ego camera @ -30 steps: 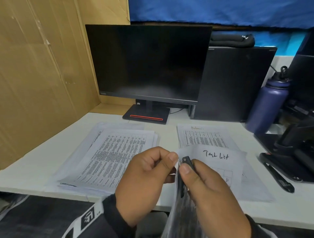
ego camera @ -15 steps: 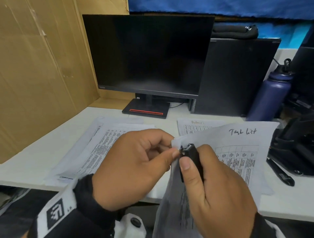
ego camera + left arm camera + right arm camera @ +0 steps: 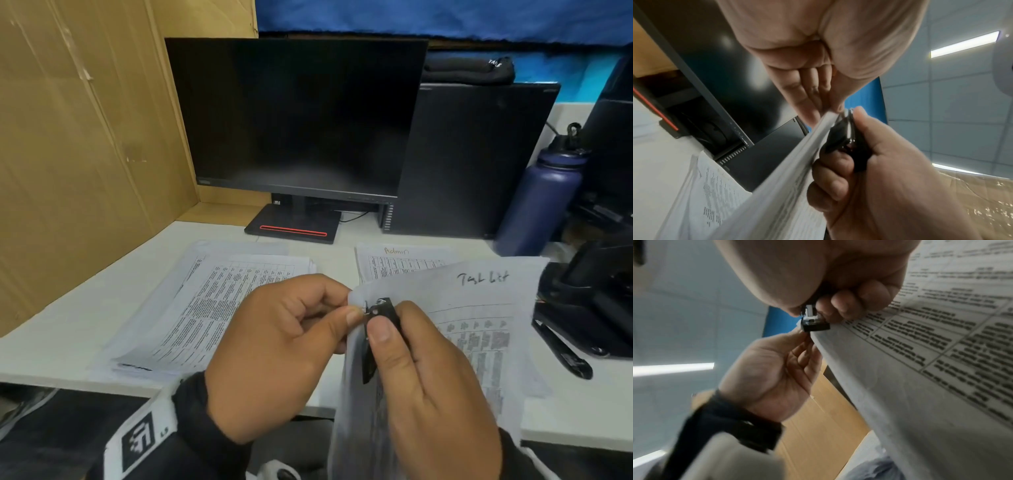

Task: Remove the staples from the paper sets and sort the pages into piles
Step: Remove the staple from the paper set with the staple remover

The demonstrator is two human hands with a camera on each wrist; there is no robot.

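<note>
The left hand is pinching the top left corner of a stapled set of white printed pages between thumb and forefinger, holding it up in the air above the near edge of the white desk. The right hand is grasping a small black staple remover, fingers wrapped around its body and thumb pressing on its side, with the metal tip sitting right at the pinched corner. From the right wrist view, the remover's tip is touching the paper's edge just beside the left hand's fingertips.

A thick pile of white printed sheets is lying toward the left side of the desk, and another sheet headed "Admin" is lying nearer the back, partly hidden by the held set. A black pen is lying toward the right edge, and a dark blue metal bottle is standing at the back right corner. A black monitor on a stand with a red stripe is standing at the back edge.
</note>
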